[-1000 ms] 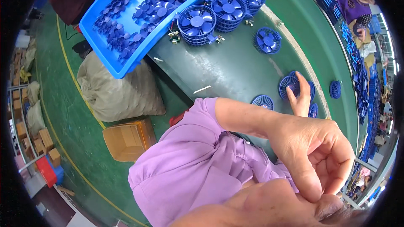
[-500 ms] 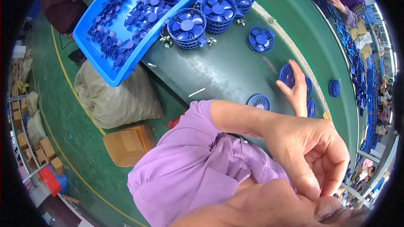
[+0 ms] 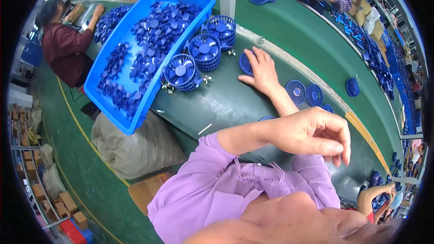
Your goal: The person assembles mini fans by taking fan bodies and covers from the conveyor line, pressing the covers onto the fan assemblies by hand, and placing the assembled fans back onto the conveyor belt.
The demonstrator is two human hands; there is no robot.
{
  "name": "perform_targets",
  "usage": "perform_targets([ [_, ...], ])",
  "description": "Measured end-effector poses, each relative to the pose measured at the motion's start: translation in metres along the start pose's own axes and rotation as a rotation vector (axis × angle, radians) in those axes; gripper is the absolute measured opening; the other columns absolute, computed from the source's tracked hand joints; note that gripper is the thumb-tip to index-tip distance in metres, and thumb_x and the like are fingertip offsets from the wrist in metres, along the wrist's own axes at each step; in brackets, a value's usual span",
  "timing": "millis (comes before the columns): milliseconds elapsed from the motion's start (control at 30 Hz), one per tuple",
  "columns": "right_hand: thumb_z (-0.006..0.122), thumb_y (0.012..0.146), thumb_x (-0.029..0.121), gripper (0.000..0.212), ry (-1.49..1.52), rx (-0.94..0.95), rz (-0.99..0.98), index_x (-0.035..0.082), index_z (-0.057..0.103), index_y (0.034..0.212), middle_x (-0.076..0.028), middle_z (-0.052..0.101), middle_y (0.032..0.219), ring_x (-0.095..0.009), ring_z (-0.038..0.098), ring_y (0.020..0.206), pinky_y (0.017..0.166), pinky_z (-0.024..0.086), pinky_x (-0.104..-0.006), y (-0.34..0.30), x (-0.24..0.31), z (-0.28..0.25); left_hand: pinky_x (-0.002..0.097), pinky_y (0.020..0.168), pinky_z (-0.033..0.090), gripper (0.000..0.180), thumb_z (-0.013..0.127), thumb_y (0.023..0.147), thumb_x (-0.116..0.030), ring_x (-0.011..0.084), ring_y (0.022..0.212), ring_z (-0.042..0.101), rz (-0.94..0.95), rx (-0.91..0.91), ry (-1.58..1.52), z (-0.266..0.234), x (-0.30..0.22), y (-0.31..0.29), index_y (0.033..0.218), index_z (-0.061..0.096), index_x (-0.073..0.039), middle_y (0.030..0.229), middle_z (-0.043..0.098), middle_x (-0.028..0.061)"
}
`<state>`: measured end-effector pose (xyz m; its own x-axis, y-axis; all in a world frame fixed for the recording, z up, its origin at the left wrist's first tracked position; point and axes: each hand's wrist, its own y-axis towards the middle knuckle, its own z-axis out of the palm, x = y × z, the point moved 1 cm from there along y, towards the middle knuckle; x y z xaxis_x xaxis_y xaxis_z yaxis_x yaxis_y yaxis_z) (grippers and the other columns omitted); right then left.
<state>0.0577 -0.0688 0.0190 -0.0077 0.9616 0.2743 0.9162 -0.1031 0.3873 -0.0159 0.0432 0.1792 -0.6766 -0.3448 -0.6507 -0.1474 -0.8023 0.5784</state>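
Note:
My right hand (image 3: 262, 71) reaches over the dark green table top, fingers and thumb spread. It covers part of a round blue fan piece (image 3: 244, 64); whether it touches it I cannot tell. My left hand (image 3: 316, 135) is raised in front of my chest, across my right forearm. Its fingers curl loosely towards the thumb, and nothing shows between them. Right of my right hand lie flat blue fan grilles (image 3: 295, 91), some smaller in view. Left of it stand three blue caged fans (image 3: 181, 70) with blades inside and small metal pieces beside them.
A large blue tray (image 3: 97, 74) of loose blue fan blades (image 3: 165, 29) is at the left. Below it sit a stuffed sack (image 3: 135, 147) and a cardboard box (image 3: 147, 190). A green conveyor (image 3: 316, 49) runs beyond the table. Other people work at far left, far right and lower right.
My right hand has moved from a grille on the right to the fan piece further left. My left hand has come down from near my head. The view has shifted.

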Motion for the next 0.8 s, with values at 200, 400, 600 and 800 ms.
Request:
perform_targets([
  [200,0.072,0.075,0.032,0.068,0.2,-0.018,-0.047,0.01,0.046,0.135,-0.019,0.052,0.127,-0.037,0.048,0.117,0.101,0.037,-0.0454,0.001,-0.016,-0.008,0.0274,0.08,0.05,0.015,0.053,0.095,-0.013,0.0142,0.093,0.062,0.125,-0.317,0.222,-0.029,-0.005,-0.001,0.102,0.058,0.0,0.101,0.064,0.0091],
  [400,0.049,0.097,0.025,0.044,0.612,-0.145,0.282,0.0,0.044,0.133,-0.009,0.053,0.121,-0.019,0.051,0.113,0.098,0.039,-0.0324,-0.041,-0.09,-0.047,0.0253,0.086,0.044,0.017,0.05,0.096,-0.011,0.0084,0.096,0.054,0.437,-0.729,0.678,-0.083,0.005,0.013,0.109,0.054,-0.001,0.1,0.058,0.0023],
  [600,0.056,0.09,0.039,0.067,0.679,-0.47,0.053,0.003,0.036,0.142,-0.016,0.041,0.143,-0.029,0.042,0.128,0.106,0.031,-0.0401,-0.038,-0.031,-0.113,0.0298,0.092,0.041,0.031,0.041,0.102,-0.033,0.0128,0.113,0.046,0.378,-1.003,0.756,-0.152,0.038,0.001,0.116,0.049,-0.007,0.117,0.048,0.0049],
  [800,0.032,0.083,0.077,0.093,0.195,-0.399,-0.142,0.004,0.038,0.14,-0.021,0.037,0.142,-0.037,0.035,0.131,0.107,0.026,-0.0485,-0.037,-0.027,-0.12,0.0328,0.069,0.055,0.046,0.045,0.093,-0.057,0.0139,0.075,0.065,0.019,-0.772,-0.203,-0.175,0.059,0.006,0.096,0.063,-0.015,0.089,0.068,0.0027],
])
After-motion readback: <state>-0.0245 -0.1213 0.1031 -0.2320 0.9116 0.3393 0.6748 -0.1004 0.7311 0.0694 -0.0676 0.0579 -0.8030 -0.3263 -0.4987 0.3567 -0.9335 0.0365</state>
